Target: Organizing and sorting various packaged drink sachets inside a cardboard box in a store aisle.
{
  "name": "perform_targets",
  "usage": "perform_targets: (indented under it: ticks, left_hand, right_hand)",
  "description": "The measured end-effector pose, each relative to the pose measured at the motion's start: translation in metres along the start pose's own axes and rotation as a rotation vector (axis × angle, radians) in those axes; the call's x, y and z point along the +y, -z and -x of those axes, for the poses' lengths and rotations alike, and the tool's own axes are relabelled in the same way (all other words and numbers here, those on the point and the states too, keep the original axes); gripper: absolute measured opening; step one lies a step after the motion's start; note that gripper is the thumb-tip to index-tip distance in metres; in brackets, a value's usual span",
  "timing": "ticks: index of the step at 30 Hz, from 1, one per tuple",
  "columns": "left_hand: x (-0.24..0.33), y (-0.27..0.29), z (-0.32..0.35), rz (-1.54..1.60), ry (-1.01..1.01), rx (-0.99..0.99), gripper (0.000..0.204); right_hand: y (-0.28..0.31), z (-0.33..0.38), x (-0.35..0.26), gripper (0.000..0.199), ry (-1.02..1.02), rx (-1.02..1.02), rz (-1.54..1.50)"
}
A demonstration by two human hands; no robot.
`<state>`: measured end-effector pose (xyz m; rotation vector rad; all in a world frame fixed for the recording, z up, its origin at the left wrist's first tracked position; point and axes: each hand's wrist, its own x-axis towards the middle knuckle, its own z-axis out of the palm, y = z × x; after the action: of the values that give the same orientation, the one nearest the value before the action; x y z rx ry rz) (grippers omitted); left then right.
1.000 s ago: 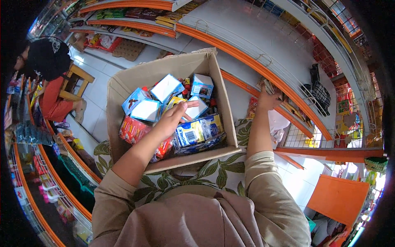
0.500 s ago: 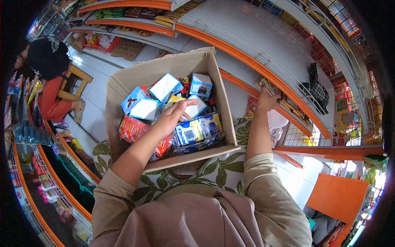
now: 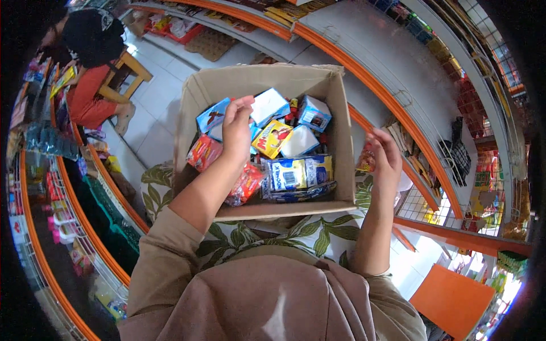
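Note:
An open cardboard box (image 3: 190, 122) sits over my lap, filled with packaged goods. Inside are a yellow and red small box (image 3: 272, 138), several blue and white boxes (image 3: 269, 106), red packets (image 3: 245, 184) and blue and yellow milk packets (image 3: 290, 174). Above the left part of these goods is my left hand (image 3: 238, 128), fingers stretched out, holding nothing visible; it hides part of a blue and white box. Just outside the box's right wall, my right hand (image 3: 387, 150) is raised with fingers loosely bent and apart, and nothing shows in it.
Orange-edged shelves (image 3: 364, 65) run along the far right, with flat packets (image 3: 418, 165) on a lower one. More stocked shelves (image 3: 94, 193) line the left. A person (image 3: 94, 91) in a black cap sits far left by a wooden stool (image 3: 131, 74). An orange panel (image 3: 452, 298) stands lower right.
My left hand has moved off the yellow and red box, which now shows fully. My right hand has drawn back from the shelf toward the box. The view has shifted left.

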<state>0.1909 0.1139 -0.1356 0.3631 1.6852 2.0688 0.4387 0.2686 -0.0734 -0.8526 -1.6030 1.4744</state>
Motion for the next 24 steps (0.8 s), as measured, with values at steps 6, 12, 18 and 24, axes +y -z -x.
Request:
perform_targets:
  ticks: [6, 12, 18, 24]
  left_hand:
    - [0.009, 0.015, -0.016, 0.093, -0.159, 0.178, 0.021]
    - [0.013, 0.014, -0.022, 0.099, -0.221, 0.227, 0.02]
    - [0.012, 0.017, -0.021, 0.121, -0.191, 0.16, 0.024]
    - [0.016, 0.012, -0.017, 0.118, -0.134, 0.107, 0.023]
  right_hand:
    - [-0.085, -0.024, -0.022, 0.024, 0.139, -0.984, 0.72]
    - [-0.124, -0.003, 0.062, 0.044, 0.387, -1.188, 1.553]
    - [-0.129, 0.009, 0.053, 0.041, 0.103, -1.311, 1.504]
    - [-0.12, 0.009, 0.056, 0.053, 0.241, -1.241, 1.419]
